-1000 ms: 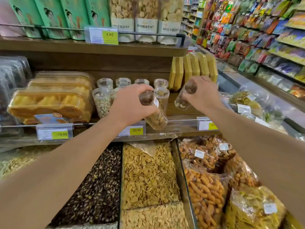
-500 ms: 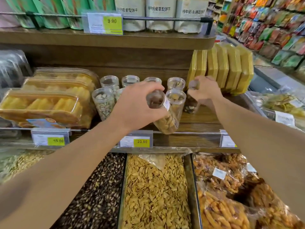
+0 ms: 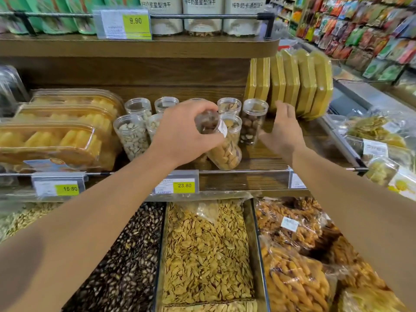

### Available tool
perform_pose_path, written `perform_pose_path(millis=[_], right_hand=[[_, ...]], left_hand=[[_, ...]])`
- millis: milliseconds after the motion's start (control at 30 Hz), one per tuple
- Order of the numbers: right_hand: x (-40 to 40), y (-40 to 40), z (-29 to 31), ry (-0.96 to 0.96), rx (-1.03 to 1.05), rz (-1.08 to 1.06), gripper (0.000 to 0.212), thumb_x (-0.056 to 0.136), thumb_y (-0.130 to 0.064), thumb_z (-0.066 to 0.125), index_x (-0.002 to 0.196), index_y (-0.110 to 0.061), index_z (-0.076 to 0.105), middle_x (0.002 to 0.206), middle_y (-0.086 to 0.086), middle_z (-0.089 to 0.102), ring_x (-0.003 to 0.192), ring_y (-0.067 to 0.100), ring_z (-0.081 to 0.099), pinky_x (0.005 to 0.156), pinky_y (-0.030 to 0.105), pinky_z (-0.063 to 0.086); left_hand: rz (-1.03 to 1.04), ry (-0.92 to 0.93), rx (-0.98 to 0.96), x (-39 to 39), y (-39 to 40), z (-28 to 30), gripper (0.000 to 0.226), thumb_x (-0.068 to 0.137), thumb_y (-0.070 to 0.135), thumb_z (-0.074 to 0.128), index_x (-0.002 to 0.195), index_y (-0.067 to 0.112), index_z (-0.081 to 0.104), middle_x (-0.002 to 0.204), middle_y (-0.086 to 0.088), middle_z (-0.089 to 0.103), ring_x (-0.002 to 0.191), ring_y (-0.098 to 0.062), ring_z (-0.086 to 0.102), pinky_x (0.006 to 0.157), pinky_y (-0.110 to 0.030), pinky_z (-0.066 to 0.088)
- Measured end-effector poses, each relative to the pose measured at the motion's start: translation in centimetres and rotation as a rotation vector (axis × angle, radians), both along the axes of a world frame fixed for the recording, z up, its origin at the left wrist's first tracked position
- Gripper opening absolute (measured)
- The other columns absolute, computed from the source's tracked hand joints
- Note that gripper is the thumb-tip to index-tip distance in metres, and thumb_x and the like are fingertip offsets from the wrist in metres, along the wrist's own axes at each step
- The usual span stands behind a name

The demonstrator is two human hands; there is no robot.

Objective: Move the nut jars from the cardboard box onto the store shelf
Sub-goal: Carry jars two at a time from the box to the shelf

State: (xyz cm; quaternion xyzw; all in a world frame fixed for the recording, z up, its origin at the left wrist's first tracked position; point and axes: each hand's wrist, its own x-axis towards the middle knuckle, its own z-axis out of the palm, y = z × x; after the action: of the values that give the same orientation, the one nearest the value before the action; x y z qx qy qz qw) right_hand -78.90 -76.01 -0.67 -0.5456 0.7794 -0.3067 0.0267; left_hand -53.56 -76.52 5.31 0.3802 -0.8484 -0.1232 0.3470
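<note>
Store shelf (image 3: 265, 158): a wooden shelf across the middle of the view, with bins of seeds and bagged snacks below it at six o'clock.
Yellow boxes (image 3: 299, 84): a row standing on edge at two o'clock, leaning at the shelf's right end.
Pastry trays (image 3: 56, 136): clear stacked packs at nine o'clock.
Nut jars (image 3: 135, 134): clear round jars clustered upright at the centre of the shelf, in two rows.
Cardboard box: not in view.
Left hand (image 3: 186, 136): at centre, gripping a tilted jar of almonds (image 3: 225, 152) by its lid end, its base low over the shelf's front edge.
Right hand (image 3: 282, 129): at one o'clock, just right of an upright jar of dark nuts (image 3: 253, 122) at the end of the row.
Fingers, left (image 3: 202, 109): curled tight around the jar's top.
Fingers, right (image 3: 283, 109): loosely spread and holding nothing; whether the thumb touches the jar beside it, I cannot tell.
Doing it well: in my judgement, bring the almond jar upright before lowering it, set it flat in the free spot in the front row, and let go only once it stands without nudging its neighbours.
</note>
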Motion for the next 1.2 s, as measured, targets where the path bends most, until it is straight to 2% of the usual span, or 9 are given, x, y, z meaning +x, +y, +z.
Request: perform_pose_path(millis=[100,200,400,500,667,800,933,1033,1200], right_hand=[[-0.6,3.3,-0.9,0.062,0.073,0.014,0.076,0.087,-0.029,0.067,0.149,-0.012,0.027,0.153,0.007,0.027,0.134,0.029,0.038,0.107,0.040,0.038],[-1.1,6.5,-1.2,0.107,0.145,0.036,0.071,0.088,-0.032,0.063,0.148,-0.014,0.031,0.152,0.005,0.031,0.135,0.029,0.037,0.108,0.040,0.037],[-1.0,11.4,-2.3,0.245,0.211,0.091,0.064,0.088,-0.039,0.062,0.143,-0.014,0.041,0.143,0.005,0.042,0.131,0.028,0.039,0.109,0.037,0.034],[-0.7,12.3,-3.0,0.281,0.223,0.117,0.063,0.089,-0.040,0.060,0.143,-0.016,0.040,0.144,0.004,0.041,0.134,0.027,0.037,0.111,0.037,0.031],[-0.1,12.3,-3.6,0.302,0.221,0.138,0.062,0.089,-0.041,0.057,0.143,-0.016,0.038,0.144,0.003,0.041,0.133,0.025,0.036,0.111,0.036,0.032],[0.0,12.0,-3.7,0.279,0.212,0.127,0.062,0.088,-0.041,0.058,0.142,-0.017,0.039,0.143,0.002,0.041,0.132,0.026,0.037,0.110,0.037,0.035],[0.7,11.6,-3.6,0.236,0.207,0.126,0.062,0.088,-0.040,0.058,0.142,-0.016,0.039,0.142,0.003,0.041,0.132,0.026,0.036,0.108,0.037,0.036],[1.2,11.6,-3.3,0.225,0.218,0.123,0.062,0.088,-0.040,0.057,0.142,-0.014,0.039,0.142,0.004,0.041,0.133,0.027,0.036,0.108,0.038,0.036],[1.5,12.8,-2.5,0.226,0.228,0.081,0.061,0.088,-0.038,0.057,0.141,-0.014,0.039,0.141,0.003,0.040,0.132,0.027,0.035,0.108,0.038,0.036]], left_hand=[[-0.042,0.020,0.001,-2.5,0.4,0.3,0.046,0.070,0.042,0.071,0.113,0.027,0.067,0.107,0.011,0.066,0.101,-0.006,0.057,0.087,-0.022,0.041],[-0.081,-0.020,-0.017,-5.3,0.4,1.0,0.048,0.074,0.043,0.071,0.118,0.027,0.064,0.111,0.008,0.064,0.102,-0.007,0.055,0.085,-0.021,0.035],[-0.092,-0.307,-0.028,-10.8,-1.7,1.7,0.046,0.079,0.048,0.064,0.120,0.029,0.059,0.111,0.003,0.057,0.102,-0.019,0.055,0.086,-0.041,0.049],[-0.070,-0.419,-0.006,-12.6,-2.9,0.5,0.046,0.080,0.048,0.064,0.121,0.028,0.059,0.115,0.001,0.058,0.105,-0.020,0.056,0.086,-0.043,0.050],[-0.021,-0.543,-0.030,-14.2,-3.9,-2.4,0.040,0.077,0.056,0.057,0.108,0.032,0.061,0.107,0.003,0.063,0.100,-0.023,0.060,0.078,-0.044,0.052],[-0.031,-0.568,-0.079,-13.6,-4.4,-2.9,0.058,0.076,0.057,0.062,0.127,0.030,0.056,0.120,0.002,0.063,0.112,-0.025,0.057,0.083,-0.042,0.043],[-0.012,-0.548,-0.166,-12.3,-4.4,-3.2,0.055,0.072,0.056,0.063,0.121,0.031,0.060,0.111,0.004,0.066,0.108,-0.024,0.058,0.093,-0.047,0.041],[0.017,-0.562,-0.205,-12.7,-4.4,-3.5,0.053,0.073,0.060,0.061,0.116,0.031,0.062,0.107,0.002,0.067,0.104,-0.026,0.060,0.092,-0.047,0.040],[0.002,-0.534,-0.171,-12.8,-3.6,-3.4,0.058,0.076,0.062,0.060,0.122,0.028,0.060,0.114,0.000,0.066,0.109,-0.027,0.058,0.095,-0.050,0.039]])
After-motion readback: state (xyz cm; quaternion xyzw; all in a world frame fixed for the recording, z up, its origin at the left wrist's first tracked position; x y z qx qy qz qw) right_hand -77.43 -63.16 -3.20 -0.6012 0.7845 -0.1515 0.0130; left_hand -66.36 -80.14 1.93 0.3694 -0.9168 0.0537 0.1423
